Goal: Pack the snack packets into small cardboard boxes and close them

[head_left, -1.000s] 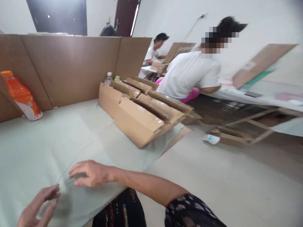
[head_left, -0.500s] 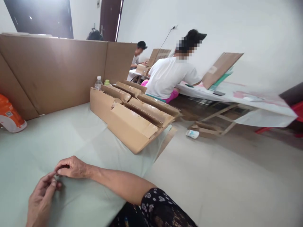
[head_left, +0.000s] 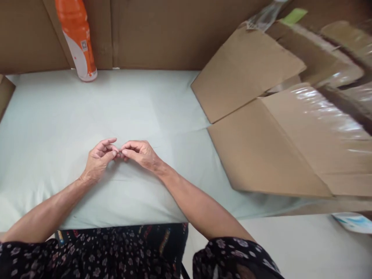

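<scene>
My left hand point(head_left: 100, 159) is just above the pale green cloth point(head_left: 124, 104), its thumb and index finger pinched together and the other fingers loosely curled. Fingertip to fingertip with it is my right hand point(head_left: 142, 155), also closed in a pinch. Whatever lies between the two pinches is too small to make out. Both forearms come in from the near edge of the table.
An orange and white bottle point(head_left: 80, 42) stands at the back left before a cardboard wall point(head_left: 157, 35). Open cardboard boxes point(head_left: 270, 143) occupy the right side. Behind them is a clear plastic bottle point(head_left: 266, 17). A white cup point(head_left: 353, 222) lies on the floor.
My view has swung left and down, from the room with other people to the table before me. Both hands stay pinched together at the fingertips.
</scene>
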Demonstrator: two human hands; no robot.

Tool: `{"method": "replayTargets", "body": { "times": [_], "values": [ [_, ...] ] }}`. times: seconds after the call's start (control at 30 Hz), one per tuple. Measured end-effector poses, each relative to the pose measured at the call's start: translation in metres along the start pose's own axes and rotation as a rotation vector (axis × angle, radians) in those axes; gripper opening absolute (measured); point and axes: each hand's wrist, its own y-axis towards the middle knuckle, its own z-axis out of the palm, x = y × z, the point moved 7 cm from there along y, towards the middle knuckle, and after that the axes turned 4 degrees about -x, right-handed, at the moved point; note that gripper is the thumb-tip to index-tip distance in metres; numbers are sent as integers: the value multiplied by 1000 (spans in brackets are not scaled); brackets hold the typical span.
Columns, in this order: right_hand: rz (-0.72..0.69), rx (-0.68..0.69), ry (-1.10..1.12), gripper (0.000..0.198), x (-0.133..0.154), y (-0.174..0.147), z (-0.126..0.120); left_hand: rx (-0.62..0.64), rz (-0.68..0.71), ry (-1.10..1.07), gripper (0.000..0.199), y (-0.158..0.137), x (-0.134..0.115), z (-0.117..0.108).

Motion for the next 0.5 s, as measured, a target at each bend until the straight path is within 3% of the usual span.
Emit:
{"method": "replayTargets", "body": {
  "times": [0.3, 0.5],
  "values": [
    [271, 24, 133, 30, -6, -13, 8, 16, 47, 56, 42, -10, -6, 8],
    [299, -49, 121, 14, -6, -9, 11, -21, 59, 194, 43, -9, -11, 1]
  ]
}}
